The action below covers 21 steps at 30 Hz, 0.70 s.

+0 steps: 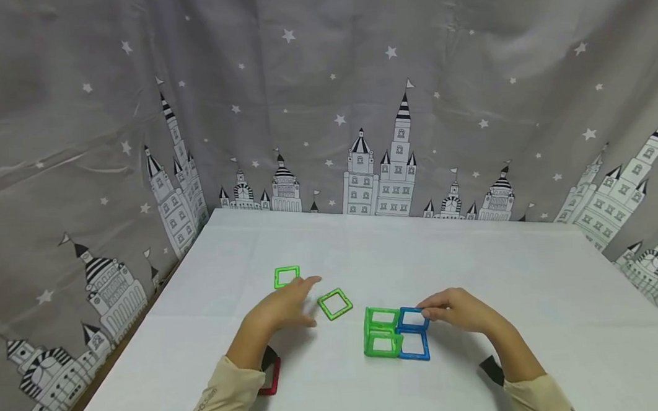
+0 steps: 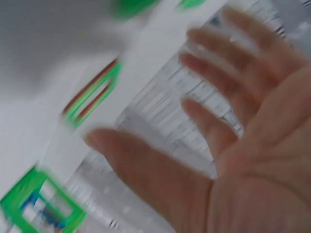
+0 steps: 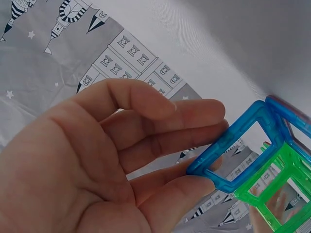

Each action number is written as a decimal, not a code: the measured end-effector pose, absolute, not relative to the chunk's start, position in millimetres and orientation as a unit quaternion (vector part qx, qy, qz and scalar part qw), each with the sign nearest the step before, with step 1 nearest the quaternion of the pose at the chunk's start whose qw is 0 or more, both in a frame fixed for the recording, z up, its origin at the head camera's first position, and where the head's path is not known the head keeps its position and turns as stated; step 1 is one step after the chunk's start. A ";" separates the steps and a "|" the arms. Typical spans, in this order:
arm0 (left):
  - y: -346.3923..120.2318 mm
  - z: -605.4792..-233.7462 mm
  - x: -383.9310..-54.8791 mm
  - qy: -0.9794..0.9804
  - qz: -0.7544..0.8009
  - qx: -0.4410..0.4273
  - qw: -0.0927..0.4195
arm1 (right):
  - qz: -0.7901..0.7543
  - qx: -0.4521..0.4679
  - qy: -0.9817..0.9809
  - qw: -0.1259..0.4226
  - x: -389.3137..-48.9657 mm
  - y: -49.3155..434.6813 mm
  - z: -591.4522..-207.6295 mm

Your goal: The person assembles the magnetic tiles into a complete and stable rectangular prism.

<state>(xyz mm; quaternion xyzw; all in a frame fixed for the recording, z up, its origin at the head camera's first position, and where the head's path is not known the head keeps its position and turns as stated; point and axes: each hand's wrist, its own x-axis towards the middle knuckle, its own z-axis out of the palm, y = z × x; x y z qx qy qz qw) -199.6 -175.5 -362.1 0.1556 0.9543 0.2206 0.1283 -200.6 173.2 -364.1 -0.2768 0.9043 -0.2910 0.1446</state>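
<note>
My right hand (image 1: 460, 310) pinches the edge of a blue square tile frame (image 3: 226, 141) between thumb and fingers. That frame adjoins a second blue frame (image 1: 415, 356) and a cluster of green square frames (image 1: 384, 353), one of which stands upright at the left side. My left hand (image 1: 284, 307) is held over the table with thumb and fingers spread, holding nothing. Just right of its fingertips lies a loose green frame (image 1: 343, 313). Another green frame (image 1: 286, 269) lies behind its fingers, partly covered by them.
A red square frame (image 1: 276, 376) lies beside the left forearm, partly hidden by it. The white tabletop (image 1: 505, 271) meets a grey curtain (image 1: 310, 63) printed with castles and stars at the back and sides.
</note>
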 end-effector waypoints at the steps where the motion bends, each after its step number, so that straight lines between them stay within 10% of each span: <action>1: -182.2 -361.0 -199.5 0.963 0.198 0.133 0.125 | -0.290 -0.278 0.904 0.144 -200.9 173.5 -363.7; 21: -209.1 -366.4 -202.6 0.981 0.127 0.040 0.140 | -0.295 -0.262 0.906 0.154 -201.8 174.7 -363.2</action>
